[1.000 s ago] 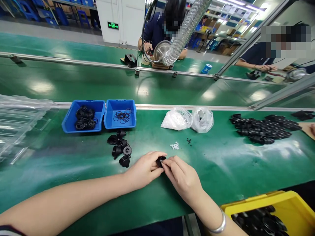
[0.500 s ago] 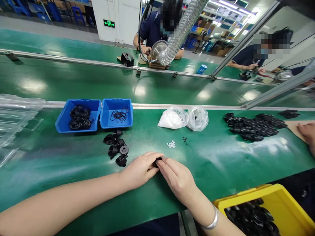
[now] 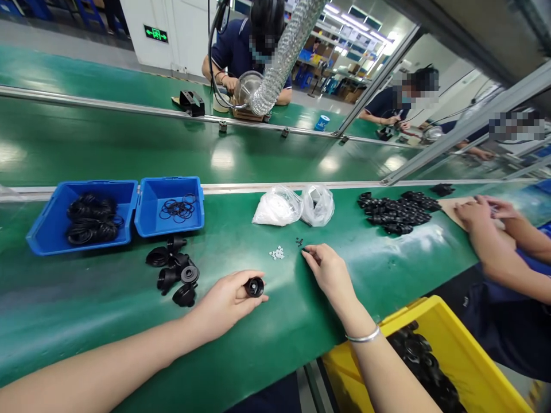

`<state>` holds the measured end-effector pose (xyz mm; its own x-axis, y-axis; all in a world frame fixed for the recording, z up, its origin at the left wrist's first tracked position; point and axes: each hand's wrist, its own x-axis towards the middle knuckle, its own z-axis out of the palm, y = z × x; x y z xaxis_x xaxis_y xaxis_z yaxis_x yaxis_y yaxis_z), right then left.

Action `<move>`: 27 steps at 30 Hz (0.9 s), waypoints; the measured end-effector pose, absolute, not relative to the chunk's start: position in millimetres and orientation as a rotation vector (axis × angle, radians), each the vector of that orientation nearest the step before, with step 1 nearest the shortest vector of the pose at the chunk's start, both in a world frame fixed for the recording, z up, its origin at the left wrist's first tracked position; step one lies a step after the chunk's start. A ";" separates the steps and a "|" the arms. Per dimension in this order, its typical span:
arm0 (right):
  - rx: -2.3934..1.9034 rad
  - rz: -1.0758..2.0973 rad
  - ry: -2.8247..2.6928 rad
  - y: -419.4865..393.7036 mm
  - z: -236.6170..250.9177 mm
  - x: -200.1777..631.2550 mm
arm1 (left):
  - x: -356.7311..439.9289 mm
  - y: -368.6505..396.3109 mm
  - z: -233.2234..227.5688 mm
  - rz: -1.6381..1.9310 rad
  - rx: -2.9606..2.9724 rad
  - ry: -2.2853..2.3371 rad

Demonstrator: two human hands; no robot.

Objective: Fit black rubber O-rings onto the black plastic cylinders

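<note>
Pulled the right hand (image 3: 330, 274) away from the black cup (image 3: 255, 287) since the earlier frame, out to the right beside the small black bits (image 3: 300, 242). Gripping the black cup in the fingers of the left hand (image 3: 221, 304), low over the near part of the table (image 3: 267, 338), open end facing back, pale spot inside. Bringing right thumb and forefinger close together at a dark speck (image 3: 303, 249); cannot tell whether pinched. Just beyond, between the hands, small white bits (image 3: 276, 253); farther left, two blue bins (image 3: 148, 212); near right, a yellow bin (image 3: 469, 355).
</note>
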<state>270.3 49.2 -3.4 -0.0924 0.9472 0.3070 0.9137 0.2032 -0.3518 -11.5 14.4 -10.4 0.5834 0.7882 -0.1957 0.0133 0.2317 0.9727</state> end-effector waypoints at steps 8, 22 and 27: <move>-1.722 0.124 -2.049 50.9 1.8 264.8 | -12.0 17.6 0.7 0.558 1.274 0.848; -1.367 0.546 -2.073 23.5 20.3 209.0 | -11.5 21.7 2.5 0.587 1.136 0.814; -1.118 0.634 -2.125 11.5 18.0 172.1 | -12.6 23.0 2.8 0.576 1.279 0.865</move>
